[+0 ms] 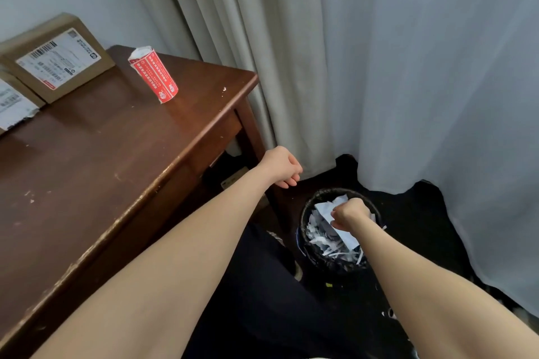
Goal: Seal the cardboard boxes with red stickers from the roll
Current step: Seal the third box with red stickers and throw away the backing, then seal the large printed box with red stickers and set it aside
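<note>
Two bare forearms reach out from the bottom edge, the left forearm (pixel 175 256) running along the front edge of the brown wooden table (pixel 102 169) and the right forearm (pixel 423 285) well to the right of it. The left hand (pixel 281 166) hangs just off the table's near right corner, beside the leg, its fingers loosely curled with nothing visible in them. The right hand (pixel 348 214) is lower and further right of the table, over a black waste bin (pixel 318 262) on the floor, fingers and thumb pinched on a white paper scrap (pixel 344 236) that lies among more shredded white paper in the bin. On the table, towards its far right corner, the roll of red stickers (pixel 153 76) stands on end, a loose strip peeling at its base. At the table's far left a cardboard box (pixel 55 58) with a white shipping label leans against the wall, and a second box (pixel 14 99) sits in front of it, cut off by the frame. Behind the table hangs a beige curtain (pixel 233 38)
</note>
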Demonstrator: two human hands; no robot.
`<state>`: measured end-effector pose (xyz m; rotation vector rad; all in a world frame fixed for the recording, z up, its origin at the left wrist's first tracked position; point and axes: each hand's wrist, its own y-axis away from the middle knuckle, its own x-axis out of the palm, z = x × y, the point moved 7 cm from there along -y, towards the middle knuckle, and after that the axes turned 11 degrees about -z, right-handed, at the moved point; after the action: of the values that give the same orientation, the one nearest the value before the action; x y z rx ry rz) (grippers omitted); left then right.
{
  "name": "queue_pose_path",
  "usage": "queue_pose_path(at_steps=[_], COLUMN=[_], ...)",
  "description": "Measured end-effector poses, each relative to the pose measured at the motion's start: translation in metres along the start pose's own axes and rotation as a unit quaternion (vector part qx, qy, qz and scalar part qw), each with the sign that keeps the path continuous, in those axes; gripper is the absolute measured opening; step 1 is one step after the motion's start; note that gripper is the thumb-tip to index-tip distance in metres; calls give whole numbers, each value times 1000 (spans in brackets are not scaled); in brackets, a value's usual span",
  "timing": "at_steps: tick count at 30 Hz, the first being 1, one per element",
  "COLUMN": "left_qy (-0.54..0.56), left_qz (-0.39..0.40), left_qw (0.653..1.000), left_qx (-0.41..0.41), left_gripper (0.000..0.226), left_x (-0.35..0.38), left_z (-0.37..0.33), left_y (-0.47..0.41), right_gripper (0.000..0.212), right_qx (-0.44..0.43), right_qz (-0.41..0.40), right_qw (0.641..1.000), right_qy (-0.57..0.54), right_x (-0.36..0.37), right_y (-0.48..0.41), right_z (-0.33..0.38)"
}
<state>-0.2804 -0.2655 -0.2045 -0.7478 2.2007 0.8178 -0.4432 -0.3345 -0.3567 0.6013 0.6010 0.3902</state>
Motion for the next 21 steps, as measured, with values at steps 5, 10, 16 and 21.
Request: queue_pose_path(at_steps=[5, 10, 16, 21], left_qy=[-8, -22, -11, 30], left_qz=[-17, -42, -72, -111], left_qw=[1000, 998, 995, 989], left_qx=[8, 31, 65, 91], left_gripper=[11, 17, 15, 17], left_x=[-12, -34, -80, -125], left_z=[-5, -19, -43, -58], left_y=[2, 8, 26, 46], right_gripper=[20, 38, 32, 29], right_qx=[-16, -84, -160, -237], right_qz=[-15, -35, -63, -110], right_qw=[999, 993, 982, 964], right_qy=[48, 80, 73, 55], right_x=[2, -4, -12, -19], right_y=[5, 31, 69, 114], right_z=[27, 87, 158, 218])
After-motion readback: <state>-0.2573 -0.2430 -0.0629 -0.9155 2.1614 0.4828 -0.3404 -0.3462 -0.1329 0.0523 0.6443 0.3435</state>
